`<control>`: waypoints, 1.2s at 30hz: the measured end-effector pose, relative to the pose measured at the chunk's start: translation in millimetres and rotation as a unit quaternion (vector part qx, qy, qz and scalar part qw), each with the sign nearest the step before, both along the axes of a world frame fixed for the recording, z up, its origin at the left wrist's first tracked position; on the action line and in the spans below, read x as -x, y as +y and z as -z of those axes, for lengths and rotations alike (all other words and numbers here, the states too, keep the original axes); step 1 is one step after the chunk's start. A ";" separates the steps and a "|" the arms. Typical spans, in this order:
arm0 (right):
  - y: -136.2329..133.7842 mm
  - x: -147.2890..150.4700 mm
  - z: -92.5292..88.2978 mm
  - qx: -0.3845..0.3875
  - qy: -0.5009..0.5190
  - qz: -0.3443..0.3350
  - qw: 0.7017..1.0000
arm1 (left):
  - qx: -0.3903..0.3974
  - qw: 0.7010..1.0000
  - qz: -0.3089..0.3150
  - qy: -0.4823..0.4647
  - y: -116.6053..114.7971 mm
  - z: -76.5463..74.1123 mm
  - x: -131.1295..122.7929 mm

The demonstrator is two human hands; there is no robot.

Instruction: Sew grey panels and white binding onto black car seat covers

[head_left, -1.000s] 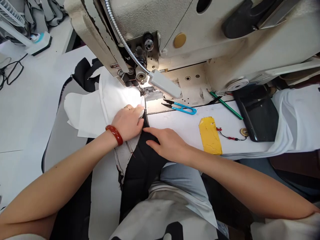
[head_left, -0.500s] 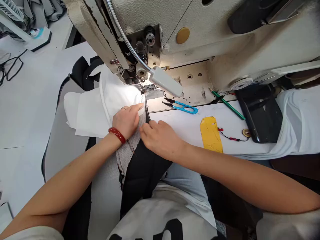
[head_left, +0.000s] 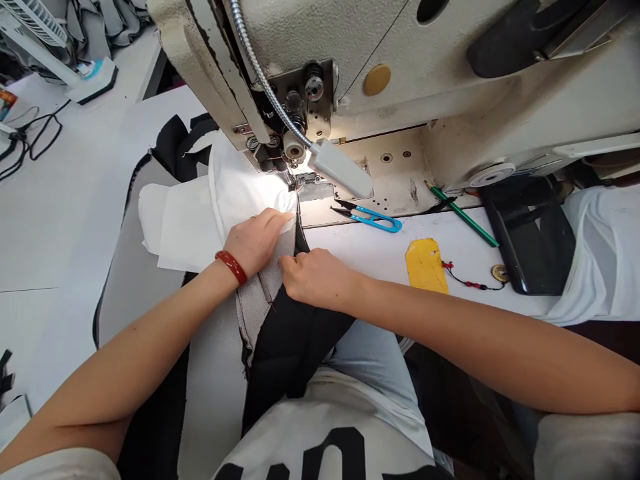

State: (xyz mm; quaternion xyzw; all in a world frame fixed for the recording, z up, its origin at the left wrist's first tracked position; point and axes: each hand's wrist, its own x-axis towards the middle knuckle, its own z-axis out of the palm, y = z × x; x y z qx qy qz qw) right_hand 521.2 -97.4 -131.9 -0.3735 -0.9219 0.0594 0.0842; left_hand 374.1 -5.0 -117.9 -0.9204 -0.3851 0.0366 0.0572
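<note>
A sewing machine (head_left: 380, 107) has its lit needle area over the edge of a layered fabric piece. The piece shows grey mesh fabric (head_left: 213, 393), black fabric (head_left: 285, 340) and white fabric (head_left: 237, 177) at its upper end. My left hand (head_left: 254, 241), with a red bracelet at the wrist, lies just in front of the presser foot, its fingers closed on the white fabric beside the seam. Close to it on the right, my right hand (head_left: 317, 279) is curled in a fist around the edge of the black fabric. Its fingertips are hidden.
Blue thread snips (head_left: 373, 218) lie right of the needle plate. Farther right are a green pencil (head_left: 465, 217), a yellow tag (head_left: 426, 267), a beaded cord (head_left: 475, 285), a black phone (head_left: 533, 237) and stacked white cloth (head_left: 605, 253). A white lamp (head_left: 340, 168) hangs above the plate.
The view has shifted slightly, so the machine and table sit a little farther right. Both hands keep their hold, and the fabric looks almost unmoved under the foot.
</note>
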 end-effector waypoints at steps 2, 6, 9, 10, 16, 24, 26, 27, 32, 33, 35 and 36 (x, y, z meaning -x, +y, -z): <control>-0.1 0.3 -0.7 0.010 -0.003 0.006 1.000 | 0.011 1.000 -0.001 -0.028 -0.2 -1.4 3.8; 1.5 1.8 -0.3 0.015 -0.014 0.015 1.000 | 0.047 0.997 0.015 -0.061 1.3 -5.1 5.5; 1.6 1.4 0.5 0.014 -0.017 0.024 0.999 | 0.035 0.998 0.004 -0.044 1.8 -3.8 0.5; 1.4 1.1 0.6 0.016 -0.017 0.026 0.999 | 0.023 0.999 0.002 -0.037 1.9 -2.3 -1.0; -0.7 -0.5 1.6 0.021 -0.013 0.041 0.999 | -0.006 0.988 0.147 -0.039 3.7 5.1 0.0; 2.7 -1.9 3.2 0.047 -0.006 0.055 0.997 | -0.003 0.992 0.105 0.072 -5.3 -10.2 -15.2; 1.7 -4.1 2.3 0.059 -0.003 0.057 0.997 | 0.007 0.992 0.073 0.105 -10.0 -12.2 -18.4; -0.3 -5.7 1.7 0.062 -0.001 0.065 0.996 | 0.014 0.992 0.058 0.112 -12.6 -12.1 -18.3; -23.2 -18.5 -4.3 0.139 0.040 0.246 0.958 | 0.061 0.998 0.013 0.004 -22.2 -2.1 -3.8; -28.1 -20.8 -5.6 0.173 0.051 0.262 0.948 | 0.072 0.997 0.023 -0.024 -22.4 0.6 0.1; -34.8 -23.7 -7.4 0.221 0.061 0.256 0.939 | 0.088 0.993 0.047 -0.059 -20.9 5.5 6.7; -36.2 -24.3 -7.8 0.228 0.058 0.248 0.940 | 0.092 0.992 0.059 -0.066 -19.5 7.6 9.0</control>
